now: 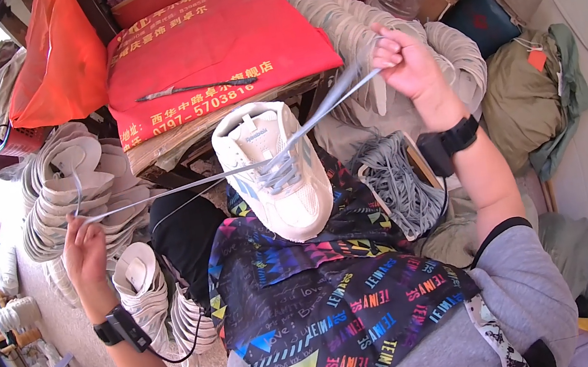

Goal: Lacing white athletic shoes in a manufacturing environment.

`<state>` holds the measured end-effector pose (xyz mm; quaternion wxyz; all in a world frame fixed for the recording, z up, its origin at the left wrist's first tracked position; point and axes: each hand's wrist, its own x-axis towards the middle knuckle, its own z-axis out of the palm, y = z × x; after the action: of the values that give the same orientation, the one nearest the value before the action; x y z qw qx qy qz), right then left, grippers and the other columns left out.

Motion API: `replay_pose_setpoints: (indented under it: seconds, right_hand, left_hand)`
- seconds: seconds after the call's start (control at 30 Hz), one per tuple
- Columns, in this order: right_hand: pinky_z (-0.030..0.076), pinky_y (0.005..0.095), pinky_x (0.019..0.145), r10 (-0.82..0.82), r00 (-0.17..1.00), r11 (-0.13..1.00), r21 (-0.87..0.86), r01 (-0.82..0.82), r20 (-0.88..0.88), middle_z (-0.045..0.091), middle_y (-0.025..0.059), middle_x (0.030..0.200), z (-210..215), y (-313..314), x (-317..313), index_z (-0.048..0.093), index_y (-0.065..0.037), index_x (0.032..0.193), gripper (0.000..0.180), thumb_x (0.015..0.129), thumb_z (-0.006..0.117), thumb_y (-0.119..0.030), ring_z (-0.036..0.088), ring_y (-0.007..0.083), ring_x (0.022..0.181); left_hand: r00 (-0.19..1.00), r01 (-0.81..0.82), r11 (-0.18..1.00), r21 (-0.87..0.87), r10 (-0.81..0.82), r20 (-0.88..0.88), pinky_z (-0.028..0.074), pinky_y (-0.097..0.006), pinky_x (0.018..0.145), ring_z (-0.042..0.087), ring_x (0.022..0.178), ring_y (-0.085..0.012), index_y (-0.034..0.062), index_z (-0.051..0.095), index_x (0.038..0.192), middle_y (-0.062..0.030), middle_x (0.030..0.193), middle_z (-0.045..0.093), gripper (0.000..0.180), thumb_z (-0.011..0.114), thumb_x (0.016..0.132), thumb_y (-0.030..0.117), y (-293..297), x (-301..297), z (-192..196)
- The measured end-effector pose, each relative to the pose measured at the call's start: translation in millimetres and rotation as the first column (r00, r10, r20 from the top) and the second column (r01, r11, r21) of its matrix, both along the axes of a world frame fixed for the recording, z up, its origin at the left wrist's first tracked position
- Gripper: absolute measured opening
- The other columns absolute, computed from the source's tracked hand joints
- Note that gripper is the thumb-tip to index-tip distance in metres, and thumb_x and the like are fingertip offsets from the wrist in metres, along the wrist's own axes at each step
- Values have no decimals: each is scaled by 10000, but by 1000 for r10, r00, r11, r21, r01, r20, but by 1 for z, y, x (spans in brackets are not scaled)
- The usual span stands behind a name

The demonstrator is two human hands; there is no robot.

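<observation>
1. Shoe, white, rests on the lap apron, toe toward the person, heel away.
2. Left hand and right hand: fingers each clenched on a lace end, pulled outward.

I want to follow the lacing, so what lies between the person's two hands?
In the head view, a grey lace runs taut from the left hand through the eyelets of the white sneaker on the lap and up to the right hand.
</observation>
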<state>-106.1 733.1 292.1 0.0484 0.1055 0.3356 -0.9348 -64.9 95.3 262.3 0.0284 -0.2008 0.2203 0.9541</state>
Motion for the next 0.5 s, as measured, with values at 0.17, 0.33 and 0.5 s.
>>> replay_pose_setpoints:
  seconds: [0.17,0.33,0.5]
  right_hand:
    - [306,228,439,-369,900,917,250,312,233,410,-31,609,-6,120,-3,491,-35,1129,222,911,475,5,359,83,470]
    - [297,215,395,-614,776,740,444,505,142,499,7,704,20,249,14,557,-10,1083,179,947,442,-6,369,76,473]
    - [282,200,401,-640,768,591,660,464,33,536,-12,751,9,282,39,576,-38,1096,203,938,448,-39,367,48,493]
  left_hand:
    - [956,-251,966,-68,258,136,335,-283,628,381,593,-134,8,531,993,-19,707,427,122,418,1006,52,-167,17,-67]
    - [830,-494,845,-206,528,178,393,-298,639,418,665,-155,-28,559,1077,-47,724,449,168,429,972,-9,-309,77,-63]
    - [883,-357,672,-649,470,1,399,-184,572,415,624,-66,-5,546,1206,-11,788,516,247,421,1011,80,-221,78,-91]
